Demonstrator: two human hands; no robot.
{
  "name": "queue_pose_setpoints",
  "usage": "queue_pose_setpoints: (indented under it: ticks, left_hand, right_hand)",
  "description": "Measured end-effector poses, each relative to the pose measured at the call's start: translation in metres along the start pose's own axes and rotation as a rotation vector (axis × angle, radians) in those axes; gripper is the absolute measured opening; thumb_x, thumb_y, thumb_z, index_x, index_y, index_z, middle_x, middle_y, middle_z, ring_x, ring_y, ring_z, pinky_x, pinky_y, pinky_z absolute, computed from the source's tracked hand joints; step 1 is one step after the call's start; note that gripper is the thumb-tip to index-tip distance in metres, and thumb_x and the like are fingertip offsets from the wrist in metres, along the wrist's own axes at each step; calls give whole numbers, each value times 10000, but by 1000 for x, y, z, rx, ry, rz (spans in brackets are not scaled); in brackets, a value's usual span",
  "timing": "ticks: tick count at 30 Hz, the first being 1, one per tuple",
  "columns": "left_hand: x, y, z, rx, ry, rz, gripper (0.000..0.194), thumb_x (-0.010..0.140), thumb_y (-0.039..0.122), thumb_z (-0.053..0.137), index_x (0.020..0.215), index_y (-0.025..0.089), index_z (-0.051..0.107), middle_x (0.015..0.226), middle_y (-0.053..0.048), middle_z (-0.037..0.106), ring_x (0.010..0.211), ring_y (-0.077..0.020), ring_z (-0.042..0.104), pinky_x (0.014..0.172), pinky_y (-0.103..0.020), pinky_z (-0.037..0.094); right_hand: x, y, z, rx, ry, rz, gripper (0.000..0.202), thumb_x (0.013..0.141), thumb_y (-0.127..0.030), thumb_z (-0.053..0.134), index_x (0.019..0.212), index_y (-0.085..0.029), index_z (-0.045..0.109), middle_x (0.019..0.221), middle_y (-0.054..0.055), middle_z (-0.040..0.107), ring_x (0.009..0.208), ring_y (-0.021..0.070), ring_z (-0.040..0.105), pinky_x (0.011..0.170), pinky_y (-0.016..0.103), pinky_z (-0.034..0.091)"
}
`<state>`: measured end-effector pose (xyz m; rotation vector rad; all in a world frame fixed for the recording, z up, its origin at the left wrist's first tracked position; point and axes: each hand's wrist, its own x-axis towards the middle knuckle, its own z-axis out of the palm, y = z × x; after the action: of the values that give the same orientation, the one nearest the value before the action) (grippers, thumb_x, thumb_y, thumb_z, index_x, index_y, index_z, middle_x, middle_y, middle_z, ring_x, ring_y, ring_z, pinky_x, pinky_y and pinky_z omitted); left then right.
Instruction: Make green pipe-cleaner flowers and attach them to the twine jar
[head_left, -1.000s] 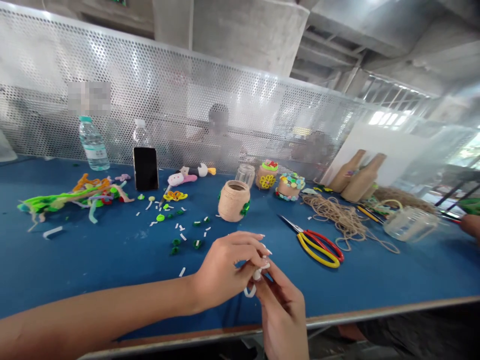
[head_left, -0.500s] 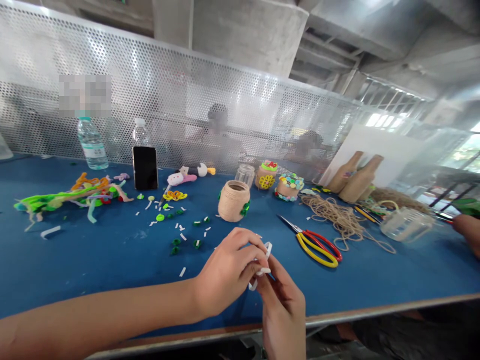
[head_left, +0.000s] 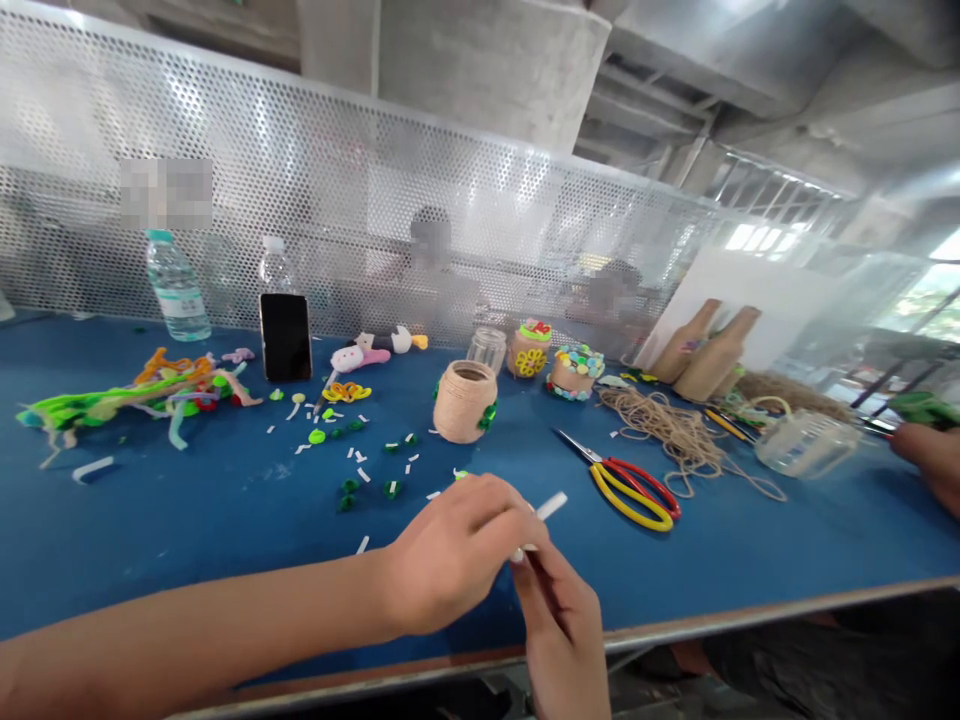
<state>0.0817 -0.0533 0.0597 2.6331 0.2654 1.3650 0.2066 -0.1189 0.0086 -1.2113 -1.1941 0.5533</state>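
My left hand (head_left: 457, 550) is closed, its fingers pinching a white strip (head_left: 553, 506) whose end sticks out to the right. Against it from below, my right hand (head_left: 566, 625) is also closed on the same strip, thumb and fingers pressed together. Part of the strip is hidden between my fingers. Beyond my hands stands a twine-wrapped jar (head_left: 463, 402) with green pieces on its side. Small white bits and dark green pieces (head_left: 392, 489) lie on the blue table left of the hands.
Scissors (head_left: 630, 485) with red and yellow handles lie to the right, before loose twine (head_left: 664, 425) and a clear jar (head_left: 806, 445). Colourful fuzzy strips (head_left: 127, 390), a phone (head_left: 286, 337) and a bottle (head_left: 177, 290) are at left. Another person's hand (head_left: 930, 460) is at the right edge.
My left hand has turned and lowered over the right fingertips. The white strip, looped before, now points straight out to the upper right. A light green piece now shows beyond the left hand.
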Motion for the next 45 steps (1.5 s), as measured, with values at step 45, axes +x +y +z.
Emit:
queue_pose_setpoints:
  ticks: [45]
  left_hand:
    - [-45, 15, -56, 491, -93, 210, 260, 924, 94, 404, 835, 116, 647, 716, -8, 598, 762, -149, 539, 770, -318, 379]
  right_hand:
    - [34, 31, -59, -903, 342, -182, 371, 858, -314, 401, 961, -116, 696, 743, 112, 731, 679, 268, 700, 637, 357, 553]
